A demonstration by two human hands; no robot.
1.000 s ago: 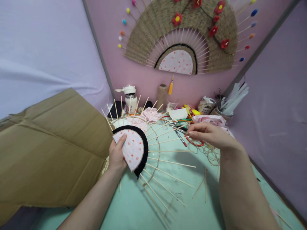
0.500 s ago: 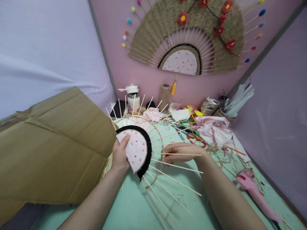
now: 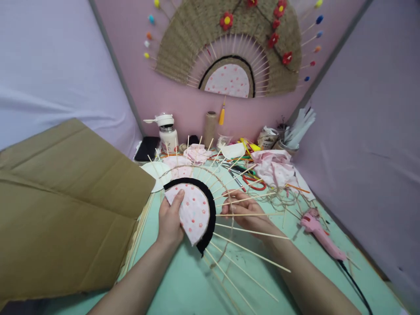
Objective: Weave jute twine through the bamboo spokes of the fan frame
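My left hand [image 3: 170,218] grips a half-round fan base [image 3: 193,212], its thumb on the white cloth with pink dots. A black band [image 3: 211,218] edges the curve. Thin wooden sticks [image 3: 252,231] fan outward from it, tilted toward the right. A strand of brown twine [image 3: 226,186] arcs across the sticks, partway along their length. Behind the right-hand sticks, my right hand [image 3: 247,212] has its fingers curled close together at the twine. Sticks partly cover those fingertips.
Cardboard [image 3: 65,210] leans at left. Behind lie a white bottle [image 3: 169,139], cardboard tube [image 3: 210,129], pink cloth [image 3: 274,166] and red-handled scissors [image 3: 254,183]. A pink glue gun [image 3: 321,234] with its cord lies right. A large woven fan [image 3: 177,52] hangs on the wall.
The view has swung right. My right hand has turned, its fingers reaching farther up behind the sticks. My left hand still holds the fan base.
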